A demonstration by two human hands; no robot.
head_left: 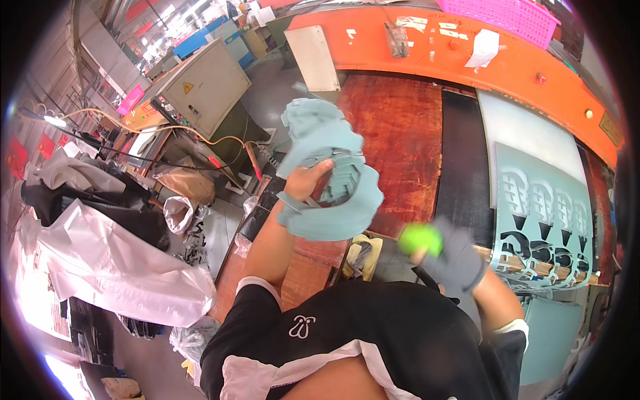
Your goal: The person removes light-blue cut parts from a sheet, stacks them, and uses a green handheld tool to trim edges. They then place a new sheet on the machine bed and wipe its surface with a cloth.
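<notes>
**Left hand grips teal cut pieces, gloved right hand holds a green object**

Only the head view is on my screen, so I go through it from left to right.

Up in the middle, my left hand (308, 181) is bare and closed around a bunch of teal cut-out pieces (330, 175), lifted above the edge of the wooden workbench (400, 127). The pieces fan out above and below the fist, and the thumb presses across the front of the stack. They are blurred, so I cannot count them.

Lower and to the right, my right hand (453, 257) wears a grey glove and is curled shut on a bright green object (421, 239); blur keeps me from telling what kind of object it is. This hand sits near the front of the bench, well apart from the left hand.

Further right lies a teal sheet (541, 220) on the bench with rows of shapes already cut out of it, dark gaps showing through. Behind the bench runs an orange machine frame (467, 53), with a pink basket (507, 15) on top. On the far left, white plastic bags (107, 260) lie heaped on the floor beside a grey cabinet (207, 83).
</notes>
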